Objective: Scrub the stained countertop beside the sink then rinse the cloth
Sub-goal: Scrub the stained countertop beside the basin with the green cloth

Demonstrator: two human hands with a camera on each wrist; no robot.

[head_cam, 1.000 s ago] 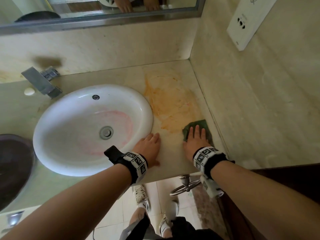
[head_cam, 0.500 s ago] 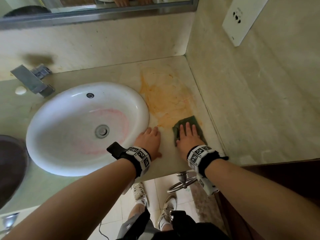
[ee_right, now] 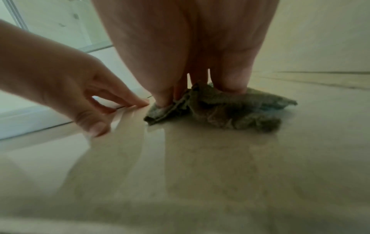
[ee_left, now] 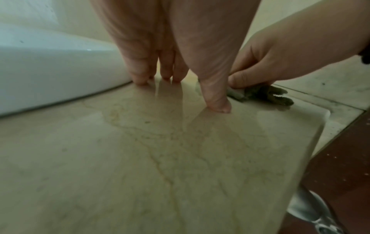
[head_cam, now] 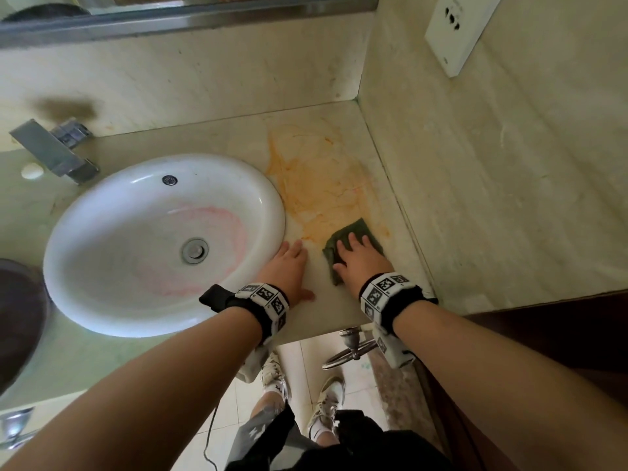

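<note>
An orange stain [head_cam: 316, 185] spreads over the beige countertop [head_cam: 339, 311] right of the white sink [head_cam: 272, 205]. A crumpled green cloth [head_cam: 353, 232] lies at the stain's near edge. My right hand [head_cam: 360, 260] presses on it with straight fingers; in the right wrist view the fingertips of that hand [ee_right: 200, 55] push down into the cloth [ee_right: 230, 107]. My left hand [head_cam: 285, 270] lies flat on the bare counter against the sink rim, holding nothing. In the left wrist view its fingertips [ee_left: 140, 79] touch the stone beside the sink wall [ee_left: 50, 71], with the cloth [ee_left: 268, 95] just to the right.
A chrome faucet [head_cam: 54, 151] stands behind the sink, whose bowl shows a pink smear. A tiled side wall with a white socket plate [head_cam: 455, 28] borders the counter on the right. A towel ring [head_cam: 350, 348] hangs below the front edge. A dark round object [head_cam: 17, 317] sits at the left.
My right hand has slid the cloth a little to the left, closer to my left hand. The left hand stays planted by the sink.
</note>
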